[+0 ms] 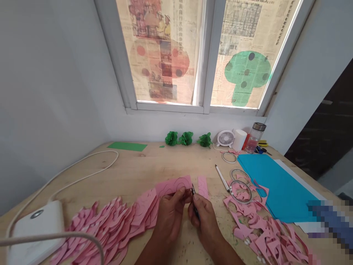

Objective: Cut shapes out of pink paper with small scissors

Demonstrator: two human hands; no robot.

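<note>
My left hand pinches the lower edge of a pink paper strip with curved outlines drawn on it. My right hand is closed round a small pair of dark scissors, whose blades point up beside the strip's right end. How far apart the blades are cannot be made out. A separate pink paper piece lies just beyond my right hand. To the left, a fanned row of cut pink paper pieces runs towards the strip.
Pink paper scraps and tape rolls lie at right, near a white pen and blue sheets. Green paper flowers, a small fan and a glass bottle line the back. A cable crosses a white device at left.
</note>
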